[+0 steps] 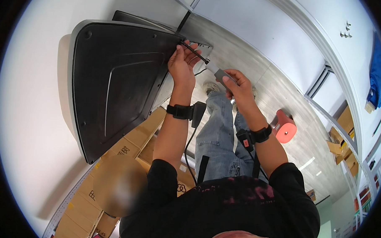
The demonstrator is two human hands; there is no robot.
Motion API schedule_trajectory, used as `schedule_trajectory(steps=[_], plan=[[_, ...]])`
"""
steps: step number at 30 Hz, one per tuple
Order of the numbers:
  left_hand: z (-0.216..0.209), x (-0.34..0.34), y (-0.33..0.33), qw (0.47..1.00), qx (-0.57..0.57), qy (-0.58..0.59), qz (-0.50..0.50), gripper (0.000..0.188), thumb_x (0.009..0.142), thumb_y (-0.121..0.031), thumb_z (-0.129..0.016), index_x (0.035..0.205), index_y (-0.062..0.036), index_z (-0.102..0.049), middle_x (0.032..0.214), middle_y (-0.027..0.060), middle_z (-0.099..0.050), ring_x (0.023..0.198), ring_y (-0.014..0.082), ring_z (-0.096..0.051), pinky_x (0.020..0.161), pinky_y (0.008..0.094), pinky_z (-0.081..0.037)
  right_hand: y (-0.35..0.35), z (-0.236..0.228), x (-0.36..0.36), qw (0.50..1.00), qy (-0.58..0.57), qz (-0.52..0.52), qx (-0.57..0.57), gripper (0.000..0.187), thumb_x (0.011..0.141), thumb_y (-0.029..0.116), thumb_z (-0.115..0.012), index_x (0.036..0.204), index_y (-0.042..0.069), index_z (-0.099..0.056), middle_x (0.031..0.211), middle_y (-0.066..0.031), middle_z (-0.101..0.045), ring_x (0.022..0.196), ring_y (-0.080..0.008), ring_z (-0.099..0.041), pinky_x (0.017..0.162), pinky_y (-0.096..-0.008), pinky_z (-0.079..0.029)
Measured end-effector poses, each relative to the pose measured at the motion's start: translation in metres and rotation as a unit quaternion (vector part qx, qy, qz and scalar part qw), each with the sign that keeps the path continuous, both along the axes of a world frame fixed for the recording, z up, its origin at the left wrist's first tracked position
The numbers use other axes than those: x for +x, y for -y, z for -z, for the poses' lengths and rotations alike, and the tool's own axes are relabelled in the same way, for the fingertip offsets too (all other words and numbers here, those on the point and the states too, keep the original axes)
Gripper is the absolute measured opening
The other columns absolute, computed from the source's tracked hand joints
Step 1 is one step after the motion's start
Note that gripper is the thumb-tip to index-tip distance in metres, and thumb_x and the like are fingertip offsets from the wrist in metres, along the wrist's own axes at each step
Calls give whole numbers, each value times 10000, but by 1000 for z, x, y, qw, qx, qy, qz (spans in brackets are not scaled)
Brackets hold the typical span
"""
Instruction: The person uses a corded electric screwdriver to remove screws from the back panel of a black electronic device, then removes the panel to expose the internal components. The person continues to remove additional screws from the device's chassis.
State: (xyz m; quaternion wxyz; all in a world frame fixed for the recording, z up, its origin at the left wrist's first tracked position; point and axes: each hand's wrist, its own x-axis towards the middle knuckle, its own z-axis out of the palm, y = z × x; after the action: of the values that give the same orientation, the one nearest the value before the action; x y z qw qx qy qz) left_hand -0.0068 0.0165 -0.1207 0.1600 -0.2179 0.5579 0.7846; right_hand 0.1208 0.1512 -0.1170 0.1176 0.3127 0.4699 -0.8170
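Observation:
My right hand is closed around the grey handle of a tool with a paler neck. A thin black rod runs from near the neck up to the panel's corner; whether it is part of the tool I cannot tell. My left hand has its fingers curled about the rod's upper end, beside the edge of a large black panel. The panel stands tilted on my left, with rounded corners, a raised inner outline and small round fasteners along its edge. The contact at the corner is hidden by my fingers.
Cardboard boxes stand below the panel on the left. A red stool is on the grey floor to my right. White framing and shelves with open boxes line the right side. A blue cloth hangs at far right.

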Motion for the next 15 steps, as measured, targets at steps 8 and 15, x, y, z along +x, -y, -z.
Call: schedule_trajectory(steps=[8,15], plan=[[2,-1,0,1000,21,6,-4,332,980,-294,-425,1124,-33,-570,969,119,-651,843,214,-624,742,335,-501,-10,-13,-10,1000,-6,6,7,231,886,209,-607,1059,63,-561,878,-10,-606,635,-38,-478,520,-189,-388],[1,0,-1,1000,30,-1,0,285,950,-258,-507,1119,-39,-572,951,96,-652,800,195,-640,667,297,-524,-7,-4,-10,979,-97,-22,178,239,834,124,-656,1026,29,-551,906,-50,-592,776,-88,-538,626,-247,-450]])
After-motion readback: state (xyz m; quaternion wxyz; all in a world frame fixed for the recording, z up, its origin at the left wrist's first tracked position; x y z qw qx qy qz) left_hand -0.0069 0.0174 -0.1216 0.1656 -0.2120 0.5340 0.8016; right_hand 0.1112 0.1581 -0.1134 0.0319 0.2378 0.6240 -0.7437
